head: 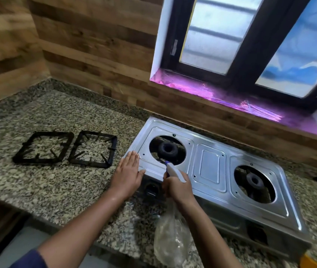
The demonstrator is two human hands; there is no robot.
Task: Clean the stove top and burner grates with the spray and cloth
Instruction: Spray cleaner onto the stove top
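- Stove (210, 166): steel, two-burner, set on the speckled desk (66, 190) under the window (250, 45).
- Left grate (35, 161), right grate (89, 164): black, lying side by side on the desk, left of the stove and apart from it.
- Spray (171, 235): clear bottle with a white head, held over the stove's front edge, nozzle towards the left burner (168, 148).
- Right hand (179, 188): clenched round the spray's neck.
- Left hand (127, 175): released, fingers straight, palm flat on the stove's left front corner.

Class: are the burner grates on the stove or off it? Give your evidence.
Off. Both burner grates lie side by side on the counter, left of the stove; its two burners stand uncovered.
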